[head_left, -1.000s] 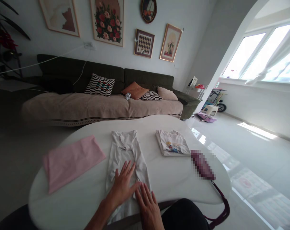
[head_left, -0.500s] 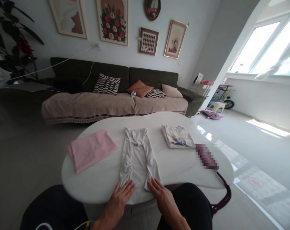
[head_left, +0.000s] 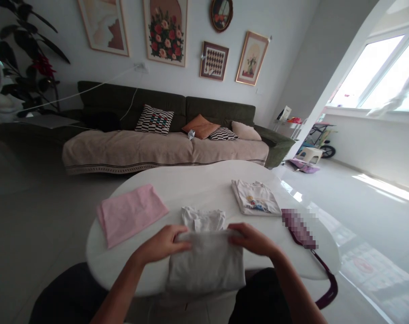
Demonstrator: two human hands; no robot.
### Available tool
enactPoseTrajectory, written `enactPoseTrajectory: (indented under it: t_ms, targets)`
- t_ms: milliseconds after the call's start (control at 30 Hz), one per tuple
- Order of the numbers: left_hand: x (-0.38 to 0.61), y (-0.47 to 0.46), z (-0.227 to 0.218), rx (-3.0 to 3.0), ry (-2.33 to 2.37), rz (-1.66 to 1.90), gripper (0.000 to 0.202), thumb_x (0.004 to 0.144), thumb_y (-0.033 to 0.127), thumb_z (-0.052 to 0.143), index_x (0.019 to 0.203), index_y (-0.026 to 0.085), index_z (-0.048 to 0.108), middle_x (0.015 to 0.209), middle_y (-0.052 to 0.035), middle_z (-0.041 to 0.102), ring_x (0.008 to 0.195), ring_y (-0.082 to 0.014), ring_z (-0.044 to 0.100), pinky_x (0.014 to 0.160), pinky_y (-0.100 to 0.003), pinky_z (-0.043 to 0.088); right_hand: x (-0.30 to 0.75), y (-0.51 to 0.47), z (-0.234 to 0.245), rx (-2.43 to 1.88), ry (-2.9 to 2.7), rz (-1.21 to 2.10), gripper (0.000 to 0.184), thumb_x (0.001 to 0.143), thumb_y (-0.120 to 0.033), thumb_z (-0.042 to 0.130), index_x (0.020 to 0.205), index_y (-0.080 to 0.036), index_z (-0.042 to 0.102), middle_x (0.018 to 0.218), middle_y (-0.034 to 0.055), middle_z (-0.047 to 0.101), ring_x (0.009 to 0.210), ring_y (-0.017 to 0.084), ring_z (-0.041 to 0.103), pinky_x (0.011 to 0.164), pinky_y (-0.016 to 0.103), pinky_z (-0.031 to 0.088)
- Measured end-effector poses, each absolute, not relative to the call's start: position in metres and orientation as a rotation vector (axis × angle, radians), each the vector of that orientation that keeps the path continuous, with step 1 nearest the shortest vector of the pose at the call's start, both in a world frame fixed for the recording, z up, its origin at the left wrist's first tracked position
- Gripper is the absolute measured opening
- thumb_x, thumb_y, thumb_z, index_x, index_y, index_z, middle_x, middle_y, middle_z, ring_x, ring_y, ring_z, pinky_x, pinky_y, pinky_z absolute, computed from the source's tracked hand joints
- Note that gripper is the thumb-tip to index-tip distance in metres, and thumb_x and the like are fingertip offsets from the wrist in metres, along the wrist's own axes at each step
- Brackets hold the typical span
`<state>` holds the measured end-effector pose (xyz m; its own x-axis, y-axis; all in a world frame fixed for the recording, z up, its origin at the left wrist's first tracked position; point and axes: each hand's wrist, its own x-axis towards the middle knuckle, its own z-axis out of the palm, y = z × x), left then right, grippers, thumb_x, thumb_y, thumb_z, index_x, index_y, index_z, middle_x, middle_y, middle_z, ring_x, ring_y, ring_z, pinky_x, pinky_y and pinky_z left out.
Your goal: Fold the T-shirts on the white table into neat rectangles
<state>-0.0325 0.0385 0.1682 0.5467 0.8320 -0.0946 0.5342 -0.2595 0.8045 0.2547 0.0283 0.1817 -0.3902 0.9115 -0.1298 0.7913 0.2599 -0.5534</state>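
Observation:
A white garment [head_left: 206, 261] lies on the white oval table [head_left: 191, 184] right in front of me, its near end doubled over toward the collar end [head_left: 202, 218]. My left hand [head_left: 162, 243] grips the left corner of the folded-over edge, fingers closed. On the right corner, my right hand [head_left: 253, 238] is closed the same way. Both hands hold the edge a little short of the collar.
A folded pink cloth [head_left: 130, 213] lies at the table's left. At the right are a folded printed t-shirt [head_left: 254, 202] and a blurred purple item with a strap [head_left: 300, 225]. Behind the table stands a dark sofa [head_left: 164, 130] with cushions. Glossy floor lies to the right.
Both hands took the garment's near end from the table edge and carried it forward, doubling the cloth over itself. Earlier they lay flat on it.

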Motion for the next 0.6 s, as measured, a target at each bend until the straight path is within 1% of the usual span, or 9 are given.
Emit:
enactPoseTrajectory:
  t_ms: [67,133,233,333,433,500,533,600]
  targets:
    - [-0.018,0.096,0.151,1.895,1.261,0.597,0.022,0.066,0.031,0.062,0.081,0.016,0.063,0.074,0.0036,0.060,0.070,-0.0131,0.053,0.059,-0.018,0.037,0.253,0.081,0.167,-1.794,-2.208,0.782,0.016,0.077,-0.020,0.054,0.090,-0.014,0.062,0.085,0.0008,0.064,0.085,0.015,0.056,0.072,0.021,0.041]
    - [-0.005,0.141,0.128,1.807,1.404,0.604,0.016,0.063,0.021,0.061,0.078,0.015,0.062,0.069,0.0036,0.059,0.067,-0.0126,0.053,0.058,-0.018,0.037,0.248,0.121,0.147,-1.908,-2.176,0.805,0.016,0.080,-0.020,0.054,0.091,-0.011,0.061,0.085,0.0028,0.063,0.081,0.015,0.057,0.070,0.024,0.044]
    - [0.004,0.176,0.095,1.757,1.501,0.581,0.013,0.058,0.012,0.059,0.071,0.013,0.061,0.061,0.0032,0.058,0.060,-0.0124,0.054,0.054,-0.019,0.037,0.242,0.151,0.118,-2.018,-2.169,0.867,0.024,0.085,-0.030,0.053,0.100,-0.012,0.057,0.094,0.0039,0.060,0.081,0.015,0.058,0.069,0.030,0.049]
    - [-0.001,0.183,0.073,1.752,1.563,0.595,0.019,0.060,0.012,0.057,0.078,0.013,0.062,0.062,0.0029,0.059,0.061,-0.0127,0.055,0.055,-0.020,0.039,0.244,0.159,0.100,-2.061,-2.154,0.861,0.030,0.086,-0.035,0.051,0.107,-0.014,0.053,0.105,0.0048,0.056,0.088,0.016,0.057,0.075,0.035,0.049]
    - [-0.007,0.184,0.062,1.771,1.633,0.633,0.024,0.062,0.014,0.058,0.086,0.016,0.061,0.077,-0.0003,0.062,0.075,-0.0148,0.057,0.065,-0.022,0.041,0.248,0.160,0.090,-2.083,-2.111,0.783,0.031,0.086,-0.034,0.051,0.110,-0.015,0.052,0.108,0.0060,0.055,0.091,0.017,0.056,0.078,0.037,0.048]
    - [-0.008,0.183,0.057,1.774,1.699,0.651,0.024,0.060,0.013,0.061,0.083,0.017,0.061,0.087,-0.0038,0.063,0.088,-0.0184,0.056,0.073,-0.024,0.041,0.247,0.159,0.084,-2.114,-2.052,0.702,0.032,0.086,-0.033,0.052,0.112,-0.015,0.051,0.111,0.0066,0.054,0.095,0.018,0.055,0.080,0.039,0.047]
    - [-0.007,0.183,0.056,1.770,1.727,0.653,0.022,0.058,0.013,0.062,0.080,0.017,0.060,0.089,-0.0052,0.063,0.092,-0.0204,0.056,0.076,-0.026,0.040,0.246,0.158,0.082,-2.128,-2.020,0.670,0.031,0.085,-0.033,0.052,0.111,-0.015,0.051,0.111,0.0065,0.054,0.095,0.018,0.054,0.081,0.039,0.047]
    - [-0.005,0.184,0.057,1.754,1.751,0.646,0.014,0.056,0.013,0.063,0.069,0.016,0.059,0.082,-0.0061,0.063,0.091,-0.0234,0.056,0.076,-0.028,0.040,0.244,0.155,0.082,-2.135,-1.957,0.641,0.027,0.084,-0.033,0.054,0.103,-0.014,0.054,0.104,0.0051,0.056,0.091,0.016,0.056,0.078,0.037,0.047]
